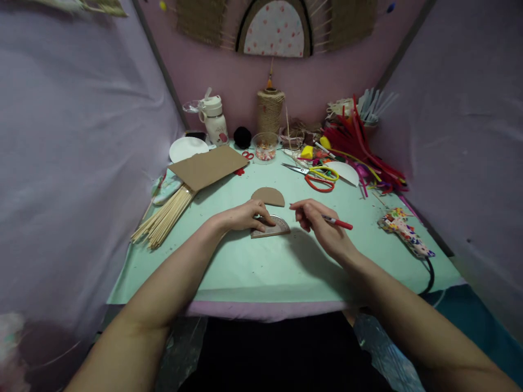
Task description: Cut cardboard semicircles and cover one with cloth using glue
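My left hand (250, 216) presses its fingertips on a clear protractor (280, 224), holding it flat over a half-round cardboard piece (261, 236). Only the lower edge of that cardboard shows plainly. Just beyond lies a second brown cardboard half-circle (268, 196), apart from the fingers. To the right, my right hand (321, 222) is closed around a red pen (338, 222), whose barrel sticks out behind the hand. Its front end is near the protractor's right side, above the table, and too small to make out clearly.
On the left, a cardboard sheet (210, 166) overlaps a bundle of wooden sticks (165, 220). Yellow-handled scissors (314, 172), a bead tub (265, 147), a twine spool (270, 111) and a white bottle (214, 121) stand or lie farther back. A paint-spattered glue gun (408, 233) with a cord lies right.
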`<action>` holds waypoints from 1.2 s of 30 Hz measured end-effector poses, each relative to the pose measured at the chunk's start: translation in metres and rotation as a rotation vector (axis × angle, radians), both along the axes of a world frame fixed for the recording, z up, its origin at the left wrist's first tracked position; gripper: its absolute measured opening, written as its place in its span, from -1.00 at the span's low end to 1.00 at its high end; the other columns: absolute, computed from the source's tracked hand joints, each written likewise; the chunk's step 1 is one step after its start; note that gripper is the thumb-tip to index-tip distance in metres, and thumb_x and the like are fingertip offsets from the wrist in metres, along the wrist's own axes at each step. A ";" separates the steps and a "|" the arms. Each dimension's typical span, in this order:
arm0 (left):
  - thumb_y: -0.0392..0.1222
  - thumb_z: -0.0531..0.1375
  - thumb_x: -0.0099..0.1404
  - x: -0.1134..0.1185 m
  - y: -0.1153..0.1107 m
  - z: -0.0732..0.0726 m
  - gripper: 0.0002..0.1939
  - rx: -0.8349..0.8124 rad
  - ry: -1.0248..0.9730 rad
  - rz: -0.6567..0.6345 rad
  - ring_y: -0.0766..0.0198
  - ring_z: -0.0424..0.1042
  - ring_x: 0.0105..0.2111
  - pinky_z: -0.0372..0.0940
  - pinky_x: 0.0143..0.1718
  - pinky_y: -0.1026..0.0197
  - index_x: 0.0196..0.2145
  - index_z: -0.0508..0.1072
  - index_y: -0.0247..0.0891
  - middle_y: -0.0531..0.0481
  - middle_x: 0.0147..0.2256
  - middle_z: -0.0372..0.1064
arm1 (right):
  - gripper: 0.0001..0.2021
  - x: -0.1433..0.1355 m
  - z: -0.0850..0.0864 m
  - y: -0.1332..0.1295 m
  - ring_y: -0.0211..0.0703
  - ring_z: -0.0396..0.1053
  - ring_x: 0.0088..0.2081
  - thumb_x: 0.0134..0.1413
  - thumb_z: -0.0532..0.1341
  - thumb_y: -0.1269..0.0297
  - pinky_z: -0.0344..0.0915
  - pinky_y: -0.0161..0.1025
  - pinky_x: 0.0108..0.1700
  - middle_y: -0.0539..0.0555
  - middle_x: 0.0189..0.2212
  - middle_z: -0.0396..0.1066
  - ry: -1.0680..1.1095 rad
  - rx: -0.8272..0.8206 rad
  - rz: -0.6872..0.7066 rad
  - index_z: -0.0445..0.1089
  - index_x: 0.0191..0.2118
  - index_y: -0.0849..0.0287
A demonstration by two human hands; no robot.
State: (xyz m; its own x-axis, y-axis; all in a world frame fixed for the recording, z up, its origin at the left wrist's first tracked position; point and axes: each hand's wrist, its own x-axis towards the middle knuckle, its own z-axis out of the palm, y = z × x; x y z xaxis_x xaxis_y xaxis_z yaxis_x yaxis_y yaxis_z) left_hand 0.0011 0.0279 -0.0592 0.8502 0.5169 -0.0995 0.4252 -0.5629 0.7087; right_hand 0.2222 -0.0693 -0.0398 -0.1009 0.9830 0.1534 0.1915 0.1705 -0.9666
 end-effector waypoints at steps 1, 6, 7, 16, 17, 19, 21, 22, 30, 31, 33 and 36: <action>-0.25 0.31 0.15 0.000 0.000 0.000 -0.72 -0.003 -0.004 -0.008 0.20 0.27 -0.16 0.16 -0.06 0.16 -0.14 0.58 -0.18 -0.04 -0.27 0.35 | -0.70 -0.004 -0.003 -0.005 -0.27 0.21 -0.48 0.24 0.05 0.09 0.14 -0.31 -0.46 -0.02 -0.50 0.29 -0.001 -0.040 -0.008 0.44 -0.26 0.16; -0.26 0.30 0.15 0.000 0.001 -0.002 -0.72 0.017 -0.030 -0.033 0.19 0.26 -0.14 0.13 -0.04 0.16 -0.14 0.57 -0.16 -0.02 -0.27 0.39 | -0.92 -0.026 -0.029 -0.024 -0.29 0.15 -0.54 0.06 0.10 0.30 0.08 -0.34 -0.50 -0.10 -0.59 0.22 -0.073 -0.078 -0.133 0.32 -0.36 0.14; -0.26 0.30 0.16 0.000 0.001 -0.002 -0.73 0.021 -0.030 -0.034 0.19 0.26 -0.14 0.13 -0.04 0.15 -0.14 0.57 -0.16 -0.02 -0.27 0.40 | -0.96 -0.029 -0.032 -0.026 -0.30 0.14 -0.55 0.00 0.12 0.32 0.08 -0.34 -0.51 -0.11 -0.59 0.22 -0.109 -0.062 -0.144 0.29 -0.38 0.14; -0.28 0.29 0.15 0.000 0.003 -0.004 -0.76 0.008 -0.052 -0.043 0.20 0.27 -0.18 0.14 -0.06 0.14 -0.18 0.58 -0.19 -0.04 -0.27 0.40 | -0.90 -0.035 -0.039 -0.032 -0.31 0.12 -0.56 0.04 0.13 0.29 0.09 -0.35 -0.49 -0.09 -0.60 0.23 -0.295 0.050 -0.075 0.27 -0.46 0.15; -0.28 0.29 0.15 0.000 0.004 -0.004 -0.76 0.002 -0.054 -0.045 0.20 0.27 -0.19 0.14 -0.07 0.14 -0.18 0.58 -0.19 -0.04 -0.28 0.40 | -0.90 -0.035 -0.040 -0.032 -0.31 0.12 -0.56 0.05 0.13 0.29 0.09 -0.35 -0.49 -0.08 -0.60 0.23 -0.300 0.058 -0.063 0.27 -0.45 0.14; -0.27 0.29 0.15 0.000 0.004 -0.005 -0.77 -0.006 -0.058 -0.044 0.20 0.28 -0.19 0.14 -0.07 0.13 -0.19 0.58 -0.19 -0.04 -0.28 0.40 | -0.90 -0.034 -0.041 -0.032 -0.30 0.13 -0.56 0.07 0.13 0.29 0.10 -0.34 -0.49 -0.08 -0.59 0.24 -0.304 0.071 -0.050 0.28 -0.43 0.13; -0.24 0.29 0.16 0.000 0.003 -0.004 -0.77 0.001 -0.059 -0.040 0.19 0.27 -0.18 0.14 -0.06 0.12 -0.19 0.58 -0.18 -0.05 -0.27 0.40 | -0.91 -0.034 -0.041 -0.032 -0.29 0.14 -0.55 0.09 0.13 0.29 0.12 -0.34 -0.48 -0.07 -0.58 0.26 -0.307 0.079 -0.040 0.28 -0.42 0.13; -0.23 0.28 0.17 0.000 0.003 -0.003 -0.77 0.006 -0.059 -0.041 0.19 0.27 -0.18 0.14 -0.05 0.11 -0.18 0.58 -0.17 -0.05 -0.26 0.40 | -0.91 -0.034 -0.041 -0.032 -0.29 0.14 -0.55 0.10 0.13 0.29 0.12 -0.33 -0.48 -0.07 -0.58 0.26 -0.309 0.082 -0.037 0.29 -0.41 0.12; -0.24 0.29 0.16 0.000 0.001 0.001 -0.76 0.000 -0.013 -0.034 0.18 0.25 -0.16 0.12 -0.04 0.11 -0.17 0.58 -0.18 -0.04 -0.27 0.39 | -0.91 -0.033 -0.041 -0.033 -0.27 0.17 -0.54 0.12 0.14 0.28 0.13 -0.34 -0.47 -0.06 -0.56 0.30 -0.313 0.087 -0.018 0.30 -0.39 0.11; -0.23 0.30 0.16 0.000 0.001 0.001 -0.76 0.000 -0.014 -0.034 0.18 0.25 -0.16 0.12 -0.04 0.11 -0.17 0.58 -0.17 -0.04 -0.27 0.39 | -0.92 -0.033 -0.041 -0.033 -0.28 0.17 -0.54 0.12 0.14 0.28 0.13 -0.34 -0.47 -0.06 -0.56 0.30 -0.313 0.086 -0.018 0.30 -0.38 0.12; -0.24 0.30 0.16 0.001 0.001 0.001 -0.77 0.005 -0.019 -0.037 0.18 0.25 -0.16 0.12 -0.03 0.11 -0.18 0.58 -0.18 -0.04 -0.27 0.39 | -0.92 -0.033 -0.042 -0.032 -0.28 0.16 -0.55 0.12 0.13 0.28 0.13 -0.34 -0.47 -0.07 -0.56 0.29 -0.312 0.086 -0.012 0.32 -0.36 0.12; -0.24 0.29 0.17 0.001 0.001 0.001 -0.77 0.008 -0.026 -0.043 0.18 0.26 -0.15 0.12 -0.02 0.11 -0.18 0.58 -0.19 -0.06 -0.25 0.40 | -0.91 -0.033 -0.043 -0.032 -0.29 0.17 -0.54 0.13 0.14 0.28 0.13 -0.34 -0.46 -0.06 -0.55 0.30 -0.313 0.093 -0.010 0.33 -0.36 0.13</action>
State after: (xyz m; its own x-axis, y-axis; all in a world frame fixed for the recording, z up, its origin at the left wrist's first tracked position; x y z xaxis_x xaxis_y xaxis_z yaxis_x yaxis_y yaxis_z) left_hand 0.0018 0.0287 -0.0579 0.8740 0.4805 -0.0730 0.3818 -0.5860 0.7147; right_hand 0.1896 -0.1009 -0.0831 -0.1473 0.9675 0.2055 0.4792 0.2516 -0.8409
